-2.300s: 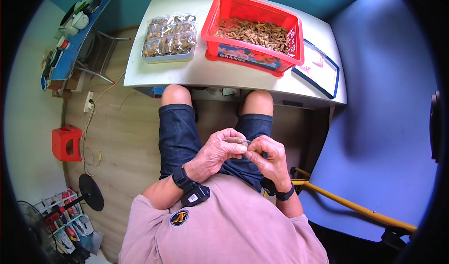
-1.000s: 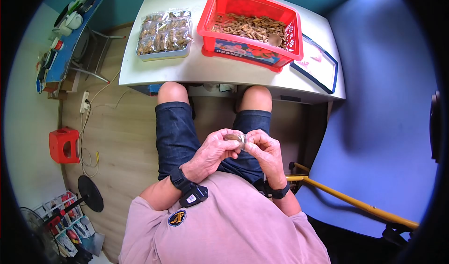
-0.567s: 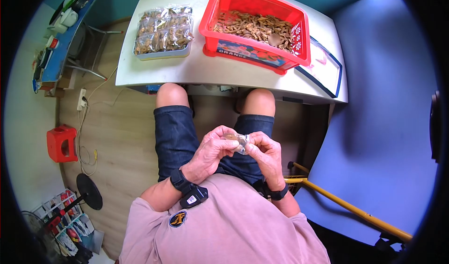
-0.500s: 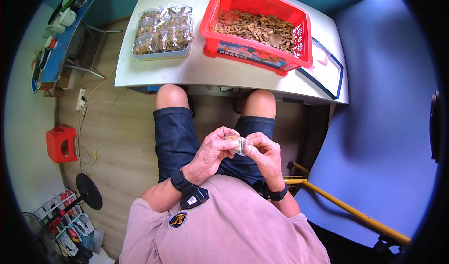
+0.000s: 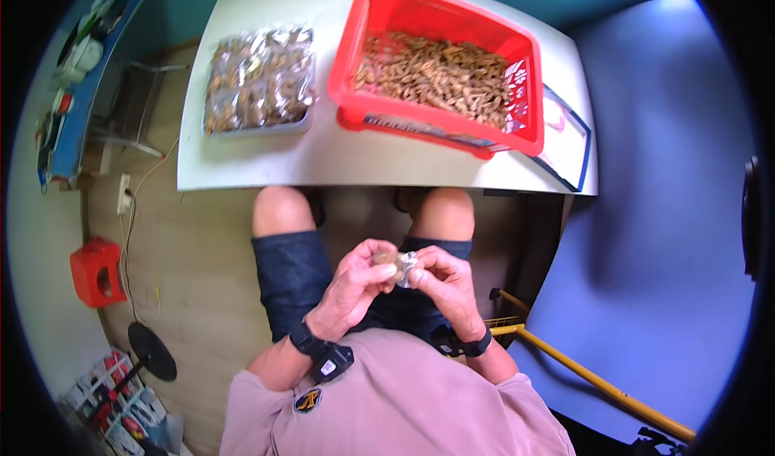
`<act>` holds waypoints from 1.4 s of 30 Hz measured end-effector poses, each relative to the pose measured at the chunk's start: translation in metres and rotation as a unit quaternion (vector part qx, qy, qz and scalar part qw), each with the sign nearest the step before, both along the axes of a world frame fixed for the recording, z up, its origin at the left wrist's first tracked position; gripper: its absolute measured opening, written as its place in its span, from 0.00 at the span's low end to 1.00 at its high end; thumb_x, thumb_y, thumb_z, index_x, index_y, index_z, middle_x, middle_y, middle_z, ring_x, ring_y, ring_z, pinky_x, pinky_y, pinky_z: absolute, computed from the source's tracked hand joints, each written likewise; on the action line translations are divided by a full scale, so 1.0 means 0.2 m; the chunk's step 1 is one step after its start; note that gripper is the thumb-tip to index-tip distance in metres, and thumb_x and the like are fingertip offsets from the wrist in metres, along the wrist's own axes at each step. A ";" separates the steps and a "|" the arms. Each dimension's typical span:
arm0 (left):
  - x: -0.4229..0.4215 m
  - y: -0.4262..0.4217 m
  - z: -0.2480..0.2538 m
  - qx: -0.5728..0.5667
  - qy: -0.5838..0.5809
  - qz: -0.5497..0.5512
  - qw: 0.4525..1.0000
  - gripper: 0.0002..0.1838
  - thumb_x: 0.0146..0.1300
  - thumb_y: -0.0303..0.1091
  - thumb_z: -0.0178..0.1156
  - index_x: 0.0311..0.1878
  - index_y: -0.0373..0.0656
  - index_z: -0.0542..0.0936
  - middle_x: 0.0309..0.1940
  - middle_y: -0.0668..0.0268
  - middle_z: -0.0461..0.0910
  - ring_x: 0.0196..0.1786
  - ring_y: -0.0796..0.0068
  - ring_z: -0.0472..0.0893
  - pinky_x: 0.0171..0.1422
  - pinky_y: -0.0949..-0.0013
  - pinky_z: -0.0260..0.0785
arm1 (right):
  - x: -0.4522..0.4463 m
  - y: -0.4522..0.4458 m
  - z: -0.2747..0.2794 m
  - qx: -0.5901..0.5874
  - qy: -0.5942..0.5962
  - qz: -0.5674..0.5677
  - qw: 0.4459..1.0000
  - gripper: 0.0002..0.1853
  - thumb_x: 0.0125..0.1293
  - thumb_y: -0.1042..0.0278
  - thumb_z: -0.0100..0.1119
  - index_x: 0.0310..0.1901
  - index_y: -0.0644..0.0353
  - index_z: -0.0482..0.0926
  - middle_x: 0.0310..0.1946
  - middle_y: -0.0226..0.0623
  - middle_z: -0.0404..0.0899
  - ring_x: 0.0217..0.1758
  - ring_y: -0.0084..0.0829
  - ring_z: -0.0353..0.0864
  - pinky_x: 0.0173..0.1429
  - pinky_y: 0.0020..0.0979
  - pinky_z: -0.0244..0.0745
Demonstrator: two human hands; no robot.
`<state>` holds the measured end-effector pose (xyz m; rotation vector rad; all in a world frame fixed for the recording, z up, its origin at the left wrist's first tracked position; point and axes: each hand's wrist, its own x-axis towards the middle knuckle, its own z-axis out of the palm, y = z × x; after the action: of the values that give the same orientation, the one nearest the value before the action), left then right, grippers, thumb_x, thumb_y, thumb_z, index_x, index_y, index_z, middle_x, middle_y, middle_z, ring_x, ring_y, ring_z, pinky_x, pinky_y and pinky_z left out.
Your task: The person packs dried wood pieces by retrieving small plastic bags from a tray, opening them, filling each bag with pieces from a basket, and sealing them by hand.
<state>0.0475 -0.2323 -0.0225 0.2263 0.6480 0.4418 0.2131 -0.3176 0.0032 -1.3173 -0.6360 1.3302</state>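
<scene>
Above my lap, my left hand [image 5: 349, 288] is closed around a small clear plastic packet [image 5: 395, 265] with something brown inside. The fingertips of my right hand [image 5: 449, 291] pinch the packet's right end, where the plastic looks gathered and shiny. My two hands are close together, with the packet between them; the fingers partly cover it. On the white table ahead, a red plastic basket [image 5: 436, 127] holds a heap of loose brown dried pieces [image 5: 452, 73]. To its left, similar filled packets [image 5: 262, 77] lie in rows in a shallow pale tray [image 5: 266, 131].
A dark-framed panel [image 5: 575, 145] lies on the white table [image 5: 242, 165], right of the basket. Yellow metal tubing [image 5: 597, 379] runs close to my right elbow. At left are a red stool [image 5: 98, 272], a power strip with cables [image 5: 124, 194] and a blue side table [image 5: 89, 109].
The view has tilted, so table, basket and tray appear lower. My hands stay on the packet, and its right end looks more bunched up at my right fingertips.
</scene>
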 end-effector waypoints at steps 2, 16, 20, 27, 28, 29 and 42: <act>-0.01 0.03 -0.01 -0.006 -0.010 0.000 1.000 0.16 0.62 0.25 0.66 0.52 0.43 0.77 0.40 0.69 0.81 0.40 0.80 0.80 0.41 0.76 0.74 | 0.03 0.01 -0.02 -0.005 -0.002 0.017 1.000 0.04 0.68 0.76 0.66 0.38 0.66 0.80 0.40 0.29 0.78 0.41 0.18 0.75 0.43 0.21 0.72; 0.17 0.40 -0.03 0.008 -0.109 -0.090 0.990 0.19 0.59 0.21 0.67 0.54 0.39 0.76 0.44 0.59 0.85 0.44 0.69 0.87 0.51 0.67 0.81 | 0.89 0.76 0.63 0.118 -0.605 0.117 0.779 0.05 0.61 0.79 0.67 0.38 0.64 0.82 0.34 0.40 0.83 0.34 0.36 0.83 0.39 0.32 0.78; 0.39 0.53 0.05 0.057 -0.172 -0.207 0.961 0.19 0.60 0.22 0.66 0.55 0.38 0.76 0.45 0.60 0.85 0.48 0.71 0.86 0.56 0.66 0.79 | 1.02 0.92 0.63 0.111 -0.685 0.209 0.689 0.07 0.60 0.76 0.66 0.41 0.60 0.83 0.34 0.41 0.81 0.37 0.45 0.83 0.40 0.40 0.78; 0.55 0.63 0.02 -0.001 -0.290 -0.318 0.903 0.19 0.61 0.25 0.69 0.55 0.39 0.77 0.45 0.63 0.86 0.49 0.77 0.84 0.57 0.73 0.75 | 0.97 1.03 0.53 0.038 -0.691 0.423 0.585 0.12 0.58 0.71 0.67 0.45 0.58 0.81 0.32 0.36 0.77 0.33 0.40 0.83 0.34 0.40 0.76; 0.52 0.63 -0.01 0.017 -0.274 -0.327 0.904 0.20 0.60 0.27 0.70 0.55 0.39 0.77 0.44 0.64 0.85 0.48 0.78 0.84 0.56 0.74 0.75 | 0.97 1.04 0.50 0.022 -0.688 0.439 0.578 0.13 0.58 0.71 0.67 0.46 0.58 0.80 0.33 0.36 0.77 0.34 0.40 0.83 0.34 0.41 0.76; 0.49 0.63 -0.03 0.013 -0.262 -0.327 0.908 0.19 0.60 0.27 0.70 0.54 0.39 0.77 0.44 0.64 0.85 0.48 0.78 0.84 0.55 0.73 0.75 | 0.96 1.07 0.48 0.006 -0.684 0.455 0.570 0.14 0.59 0.70 0.67 0.47 0.58 0.80 0.33 0.37 0.77 0.34 0.41 0.83 0.34 0.42 0.76; 0.38 0.66 -0.05 -0.002 -0.229 -0.297 0.927 0.18 0.59 0.25 0.70 0.52 0.38 0.78 0.44 0.65 0.82 0.48 0.75 0.84 0.55 0.71 0.75 | 0.99 1.09 0.52 -0.001 -0.636 0.496 0.591 0.12 0.55 0.72 0.65 0.43 0.60 0.80 0.34 0.41 0.76 0.37 0.46 0.83 0.39 0.43 0.78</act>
<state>0.1239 -0.0996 -0.0321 0.2911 0.0985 -0.0989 0.4109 -0.0995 0.1069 -1.8919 -2.6817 0.8594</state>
